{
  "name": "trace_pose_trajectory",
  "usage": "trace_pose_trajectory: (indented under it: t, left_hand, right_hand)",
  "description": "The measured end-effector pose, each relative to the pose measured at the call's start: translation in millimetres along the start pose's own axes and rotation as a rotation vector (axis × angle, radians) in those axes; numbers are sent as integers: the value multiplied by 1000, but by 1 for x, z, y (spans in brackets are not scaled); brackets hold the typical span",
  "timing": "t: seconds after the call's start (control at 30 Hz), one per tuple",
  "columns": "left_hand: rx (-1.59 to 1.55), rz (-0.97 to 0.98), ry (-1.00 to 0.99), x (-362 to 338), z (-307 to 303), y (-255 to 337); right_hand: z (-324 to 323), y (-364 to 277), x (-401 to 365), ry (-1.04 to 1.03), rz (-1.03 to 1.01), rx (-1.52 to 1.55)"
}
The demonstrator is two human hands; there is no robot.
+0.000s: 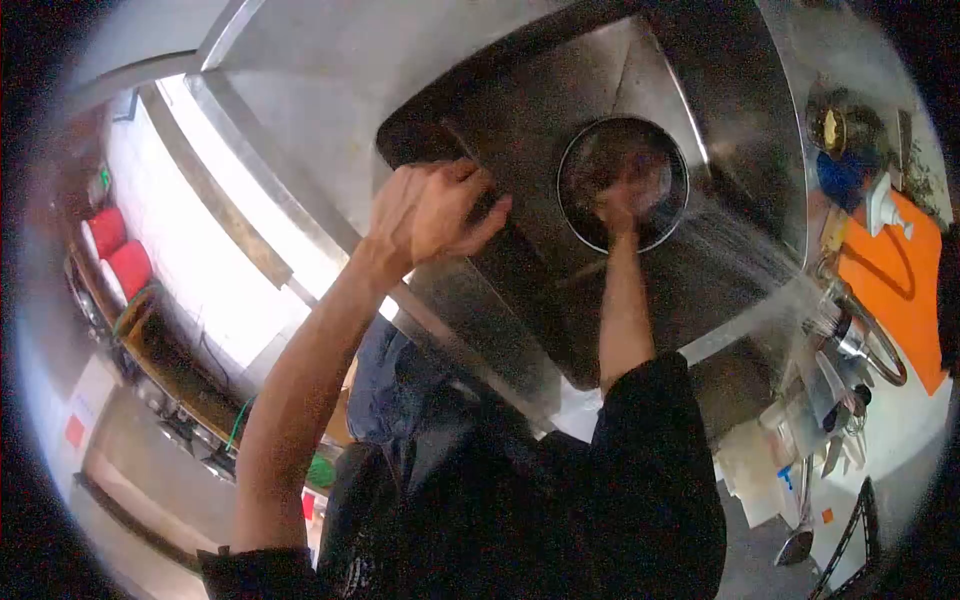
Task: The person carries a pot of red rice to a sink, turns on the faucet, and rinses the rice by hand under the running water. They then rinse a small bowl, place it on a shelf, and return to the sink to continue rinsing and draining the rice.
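Note:
A round metal bowl with a thin bright rim lies in the dark metal sink. My right hand reaches down inside that bowl, its fingers smeared by motion; I cannot tell whether they grip anything. Over the sink's left edge hovers my left hand, loosely curled with the thumb apart and nothing seen in it. From the spray faucet on the right, water fans across the sink toward the bowl.
An orange sheet and a white pump bottle top are beyond the sink's right side. Utensils, including a whisk, hang or lie at lower right. Red containers stand far left.

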State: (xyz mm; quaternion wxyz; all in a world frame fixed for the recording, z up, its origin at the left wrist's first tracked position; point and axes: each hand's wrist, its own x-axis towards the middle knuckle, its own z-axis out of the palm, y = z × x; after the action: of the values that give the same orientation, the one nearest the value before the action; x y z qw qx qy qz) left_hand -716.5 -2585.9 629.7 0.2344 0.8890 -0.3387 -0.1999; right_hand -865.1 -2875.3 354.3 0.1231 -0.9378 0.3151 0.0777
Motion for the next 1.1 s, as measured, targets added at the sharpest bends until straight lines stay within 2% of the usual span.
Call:
trace_pose_trajectory:
  t: [0.1,0.23,0.33,0.4,0.53,0.7,0.8,0.9,1.0,1.1]
  left_hand:
    - [51,-8,-35,3,-1,6]
    - [6,3,-23,-2,4,1]
    - [24,-10,-13,3,0,-3]
    - [27,-1,-34,-5,2,4]
    - [20,7,-21,1,2,0]
    - [71,24,-46,-3,-1,1]
    - [52,18,-14,5,0,1]
    - [23,17,40,1,3,2]
    - [30,27,9,-1,-1,1]
    - [49,18,-49,3,0,1]
  right_hand:
    - [31,13,-2,9,18,-105]
    - [22,21,31,-197,60,-10]
    - [26,-3,6,-13,28,-56]
    - [32,-2,13,-17,54,-100]
    - [25,13,38,-153,101,-57]
    - [36,-30,31,33,127,-81]
    - [30,-9,55,-67,149,-67]
    - [16,2,48,-60,101,-36]
    - [15,14,40,-55,76,-15]
    - [29,31,52,-179,102,-41]
